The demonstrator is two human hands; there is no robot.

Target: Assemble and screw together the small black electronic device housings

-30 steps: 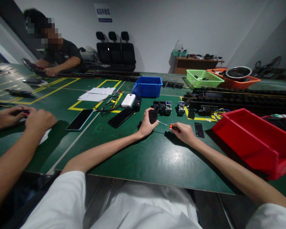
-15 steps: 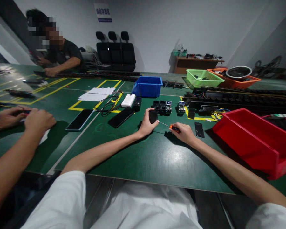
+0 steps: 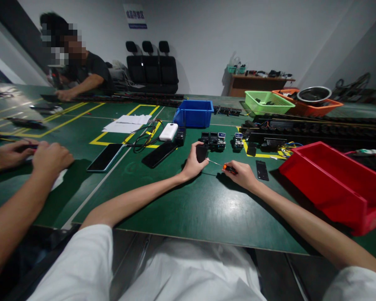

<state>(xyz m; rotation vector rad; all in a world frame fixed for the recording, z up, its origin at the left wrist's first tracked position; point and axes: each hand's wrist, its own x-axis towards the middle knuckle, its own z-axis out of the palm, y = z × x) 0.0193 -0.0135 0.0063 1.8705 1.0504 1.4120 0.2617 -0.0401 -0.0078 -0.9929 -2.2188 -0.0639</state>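
My left hand (image 3: pixel 193 164) is closed around a small black box-shaped part (image 3: pixel 201 153), held on edge just above the green table. In my right hand (image 3: pixel 242 173) is a screwdriver (image 3: pixel 229 169) with an orange and black handle. Its thin shaft points left, and the tip reaches the near side of the black part; whether it sits in a screw cannot be made out. Beyond my hands stand several small dark modules (image 3: pixel 218 141), with another module (image 3: pixel 238 142) a little apart. A flat black plate (image 3: pixel 262 170) lies right of my right hand.
A red bin (image 3: pixel 326 188) stands at right, a blue bin (image 3: pixel 194 113) at centre back. Two phones, one a blue-edged phone (image 3: pixel 105 157), and a white power bank (image 3: pixel 168 132) lie left. A co-worker's hands (image 3: pixel 52 159) work at far left; another person sits across.
My hands, the black part and the screwdriver look the same as before. The person across has shifted slightly to the right, and a dark tool now shows near that person's raised hand.
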